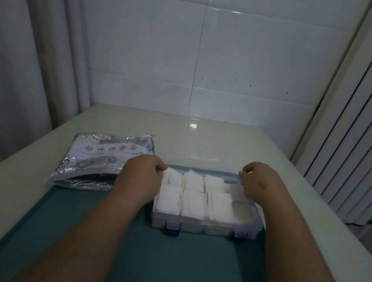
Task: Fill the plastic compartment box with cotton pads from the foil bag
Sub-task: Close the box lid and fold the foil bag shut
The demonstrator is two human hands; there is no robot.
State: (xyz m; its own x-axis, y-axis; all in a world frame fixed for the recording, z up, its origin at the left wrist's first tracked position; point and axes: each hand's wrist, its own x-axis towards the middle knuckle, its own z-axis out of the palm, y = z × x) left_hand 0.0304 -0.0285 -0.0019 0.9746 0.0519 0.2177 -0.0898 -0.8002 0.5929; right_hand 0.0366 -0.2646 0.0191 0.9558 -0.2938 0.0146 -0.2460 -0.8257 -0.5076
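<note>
Curled fingers on both sides: my left hand and right hand each pinch a far corner of the clear lid on the plastic compartment box, which sits on the green mat. White cotton pads fill most compartments. I see the foil bag lying just left of it on the table

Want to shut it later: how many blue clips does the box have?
2. One clip at the left of the box's near wall, one at the right; the far side is partly hidden.
</note>
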